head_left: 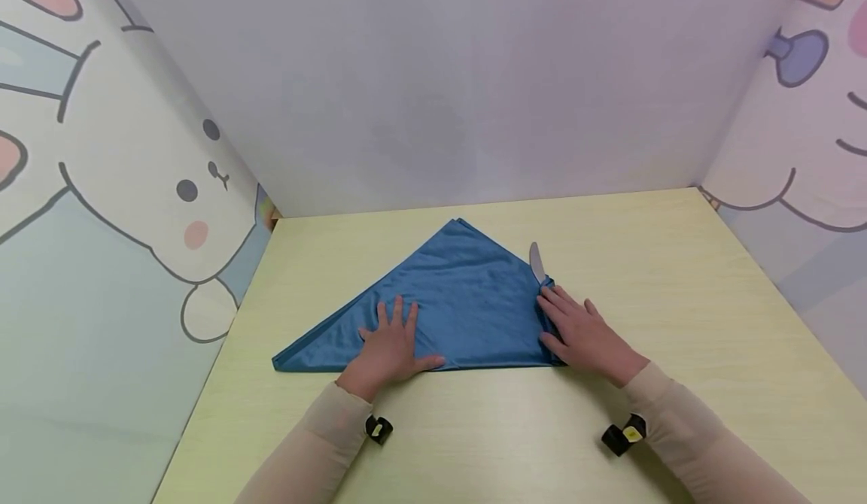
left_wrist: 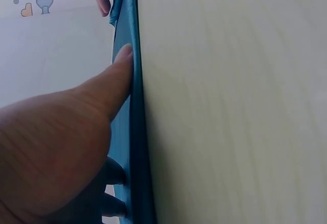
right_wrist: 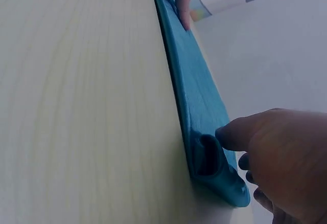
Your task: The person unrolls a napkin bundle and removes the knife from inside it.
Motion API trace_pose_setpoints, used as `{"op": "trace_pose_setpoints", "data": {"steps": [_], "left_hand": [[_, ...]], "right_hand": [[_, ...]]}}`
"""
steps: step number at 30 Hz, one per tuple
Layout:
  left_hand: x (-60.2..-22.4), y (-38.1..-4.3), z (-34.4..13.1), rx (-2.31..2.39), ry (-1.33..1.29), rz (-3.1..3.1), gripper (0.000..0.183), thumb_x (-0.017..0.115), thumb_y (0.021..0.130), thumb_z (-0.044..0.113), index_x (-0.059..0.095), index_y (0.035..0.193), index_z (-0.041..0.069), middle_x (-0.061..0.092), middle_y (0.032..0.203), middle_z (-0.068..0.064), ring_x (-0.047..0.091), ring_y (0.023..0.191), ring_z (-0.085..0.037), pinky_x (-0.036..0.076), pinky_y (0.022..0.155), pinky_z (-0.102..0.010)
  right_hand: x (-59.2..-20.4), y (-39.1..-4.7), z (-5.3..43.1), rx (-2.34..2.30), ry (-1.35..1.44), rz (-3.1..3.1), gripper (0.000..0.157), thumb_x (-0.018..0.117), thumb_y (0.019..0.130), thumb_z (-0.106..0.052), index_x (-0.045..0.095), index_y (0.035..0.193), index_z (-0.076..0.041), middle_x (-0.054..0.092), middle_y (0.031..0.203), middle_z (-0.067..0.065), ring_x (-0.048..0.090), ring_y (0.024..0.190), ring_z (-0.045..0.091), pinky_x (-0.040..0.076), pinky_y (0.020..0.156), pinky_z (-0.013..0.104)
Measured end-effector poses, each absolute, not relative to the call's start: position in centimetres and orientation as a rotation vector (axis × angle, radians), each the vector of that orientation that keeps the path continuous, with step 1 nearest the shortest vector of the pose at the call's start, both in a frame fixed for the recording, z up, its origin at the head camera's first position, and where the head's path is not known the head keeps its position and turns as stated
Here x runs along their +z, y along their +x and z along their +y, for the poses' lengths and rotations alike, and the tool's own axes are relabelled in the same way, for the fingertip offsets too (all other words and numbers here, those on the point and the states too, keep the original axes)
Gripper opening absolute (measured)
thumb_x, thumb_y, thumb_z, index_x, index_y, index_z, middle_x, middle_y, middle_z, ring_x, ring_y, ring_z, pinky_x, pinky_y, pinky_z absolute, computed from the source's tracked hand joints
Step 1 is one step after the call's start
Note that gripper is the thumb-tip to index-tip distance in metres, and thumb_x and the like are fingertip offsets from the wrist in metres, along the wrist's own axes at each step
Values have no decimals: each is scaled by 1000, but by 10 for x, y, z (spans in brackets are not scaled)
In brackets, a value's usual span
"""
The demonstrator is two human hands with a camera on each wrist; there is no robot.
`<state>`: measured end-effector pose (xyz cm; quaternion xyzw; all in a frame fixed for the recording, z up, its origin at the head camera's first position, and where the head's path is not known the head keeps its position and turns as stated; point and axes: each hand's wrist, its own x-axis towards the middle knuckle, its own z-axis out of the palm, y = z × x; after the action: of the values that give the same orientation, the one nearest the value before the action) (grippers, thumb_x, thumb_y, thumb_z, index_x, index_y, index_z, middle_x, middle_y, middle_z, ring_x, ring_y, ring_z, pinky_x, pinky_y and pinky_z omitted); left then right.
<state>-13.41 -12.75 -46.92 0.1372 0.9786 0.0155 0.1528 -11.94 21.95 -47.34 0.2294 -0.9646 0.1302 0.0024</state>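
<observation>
A blue satin cloth napkin [head_left: 474, 301], folded into a broad triangle with its right corner turned in, lies on the table. My left hand [head_left: 389, 350] rests flat on its near left part, fingers spread, the thumb along the near edge. At the right end the cloth is rolled over; the open end of that roll [right_wrist: 219, 180] shows in the right wrist view. The fingers and thumb of my right hand [head_left: 589, 338] lie extended against the roll. A table knife [head_left: 536, 262] sticks out beyond my right fingertips, blade pointing away; its handle is hidden in the cloth.
The pale wooden table [head_left: 488, 436] ends at a plain light wall [head_left: 440, 113] behind. Side walls with cartoon animals, such as a rabbit [head_left: 142, 165], close in left and right. Each wrist wears a small black camera, one at the left cuff [head_left: 379, 429].
</observation>
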Motion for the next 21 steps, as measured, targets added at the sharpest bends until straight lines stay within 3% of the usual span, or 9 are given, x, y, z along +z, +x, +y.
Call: {"op": "trace_pose_setpoints", "data": {"steps": [10,21], "left_hand": [[-473,-135,-128,29,401,2813,114,45,74,85,13,156,13,4,160,-18,6,141,-50,30,87,-77],[-473,-135,-129,29,401,2816,115,45,74,86,13,156,12,4,160,-19,7,141,-50,30,87,-78]], "right_hand": [[-473,-123,212,194,754,-3016,67,65,90,-41,49,139,1,37,150,17,27,140,37,27,99,70],[-470,-121,218,186,708,-3026,64,66,89,-35,49,138,2,38,149,18,30,139,38,28,98,70]]}}
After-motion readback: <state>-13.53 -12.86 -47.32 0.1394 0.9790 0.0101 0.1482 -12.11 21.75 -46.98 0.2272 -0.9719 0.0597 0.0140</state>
